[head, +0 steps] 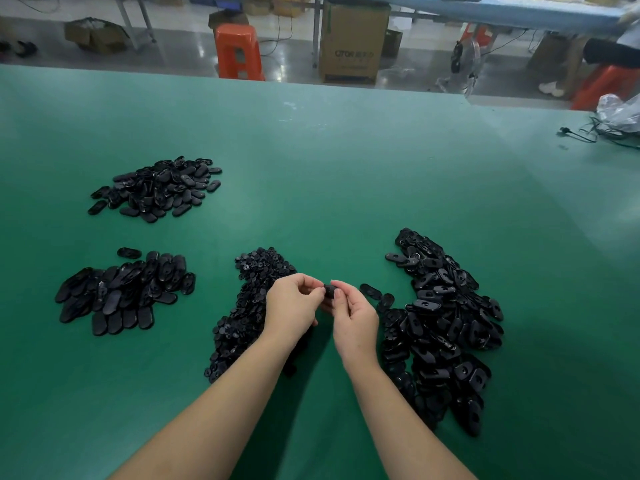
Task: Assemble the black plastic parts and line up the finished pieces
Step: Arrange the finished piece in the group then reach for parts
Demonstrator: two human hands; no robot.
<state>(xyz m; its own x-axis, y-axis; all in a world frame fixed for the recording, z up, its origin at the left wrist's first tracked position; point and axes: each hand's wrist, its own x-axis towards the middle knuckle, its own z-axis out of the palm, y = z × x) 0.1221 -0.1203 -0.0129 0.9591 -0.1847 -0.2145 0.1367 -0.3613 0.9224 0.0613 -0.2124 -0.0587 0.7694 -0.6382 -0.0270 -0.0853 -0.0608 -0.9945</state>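
**Two hands meet on one small black part**

Bare forearms reach up over the green table mat. The left hand and right hand both pinch a small black plastic part between their fingertips, just above the mat; fingers hide most of it. Heaps of small round black pieces and glossy oval black shells flank the hands.

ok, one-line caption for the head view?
Both hands pinch one black part above a green table among four piles.
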